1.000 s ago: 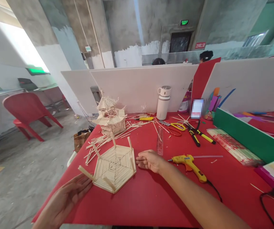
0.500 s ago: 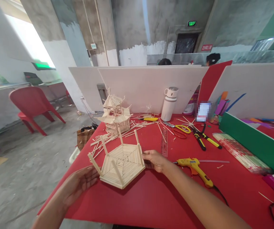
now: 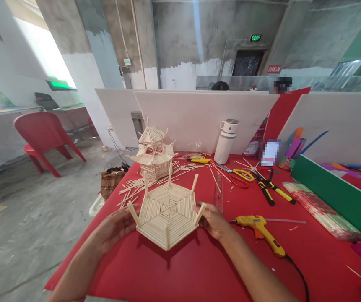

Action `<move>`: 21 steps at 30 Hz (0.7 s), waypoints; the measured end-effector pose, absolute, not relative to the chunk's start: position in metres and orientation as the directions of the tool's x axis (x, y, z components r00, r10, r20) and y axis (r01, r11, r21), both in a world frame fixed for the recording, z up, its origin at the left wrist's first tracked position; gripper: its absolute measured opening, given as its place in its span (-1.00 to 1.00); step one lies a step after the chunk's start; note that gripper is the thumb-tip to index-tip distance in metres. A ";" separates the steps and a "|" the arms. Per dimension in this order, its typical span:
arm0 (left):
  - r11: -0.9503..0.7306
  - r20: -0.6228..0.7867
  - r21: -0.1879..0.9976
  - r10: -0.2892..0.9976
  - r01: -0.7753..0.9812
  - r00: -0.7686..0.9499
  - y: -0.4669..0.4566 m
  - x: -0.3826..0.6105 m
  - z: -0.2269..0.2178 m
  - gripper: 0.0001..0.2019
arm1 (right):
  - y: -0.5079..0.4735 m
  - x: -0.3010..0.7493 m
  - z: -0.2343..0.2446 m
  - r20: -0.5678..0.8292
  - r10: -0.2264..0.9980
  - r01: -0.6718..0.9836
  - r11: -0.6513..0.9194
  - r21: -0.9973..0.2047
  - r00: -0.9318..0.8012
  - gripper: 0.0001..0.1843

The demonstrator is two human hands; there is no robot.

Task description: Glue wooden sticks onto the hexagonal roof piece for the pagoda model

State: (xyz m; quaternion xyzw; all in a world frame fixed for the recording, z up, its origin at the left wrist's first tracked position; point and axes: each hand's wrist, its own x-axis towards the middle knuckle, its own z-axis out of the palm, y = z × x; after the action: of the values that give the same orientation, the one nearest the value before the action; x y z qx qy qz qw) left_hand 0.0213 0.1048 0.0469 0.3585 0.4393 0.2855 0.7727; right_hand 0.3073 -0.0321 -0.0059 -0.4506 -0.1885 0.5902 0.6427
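Note:
A hexagonal platform of glued wooden sticks [image 3: 167, 212], with short posts standing up at its corners, is held tilted just above the red table [image 3: 199, 268]. My left hand [image 3: 117, 226] grips its left edge and my right hand [image 3: 213, 220] grips its right edge. Behind it stands a small stick pagoda [image 3: 153, 153] amid loose sticks [image 3: 133, 186].
A yellow glue gun [image 3: 260, 230] lies to the right of my right hand, its cable trailing off. Farther back are a ruler [image 3: 219, 193], scissors [image 3: 238, 174], pliers [image 3: 270, 188], a white flask [image 3: 226, 140], a stick bundle [image 3: 320, 205] and white partition boards [image 3: 199, 117]. Left of the table stands a red chair [image 3: 43, 140].
Both hands closed on the hexagonal platform, lifted it off the table and turned it slightly. The view shifted a little to the left.

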 end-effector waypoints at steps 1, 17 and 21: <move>0.580 -0.452 0.800 0.750 -0.152 0.484 0.105 0.025 0.045 -0.74 | -0.032 0.307 -0.005 -0.275 0.933 -0.592 -0.088 -0.801 0.234 -0.55; 0.745 -0.336 0.639 0.495 -0.192 0.801 0.104 0.059 0.021 -0.76 | -0.035 0.306 -0.015 -0.172 0.955 -0.680 0.039 -0.732 0.241 -0.65; 0.771 -0.296 0.594 0.476 -0.231 0.828 0.104 0.056 0.023 -0.78 | -0.036 0.307 -0.016 -0.164 0.967 -0.674 0.010 -0.738 0.193 -0.70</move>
State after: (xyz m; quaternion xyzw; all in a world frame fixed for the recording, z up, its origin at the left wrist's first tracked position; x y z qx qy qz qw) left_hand 0.0565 0.1038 0.0226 0.2779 0.2204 0.1929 0.9148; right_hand 0.3072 -0.0361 -0.0158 -0.3639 -0.2014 0.6023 0.6814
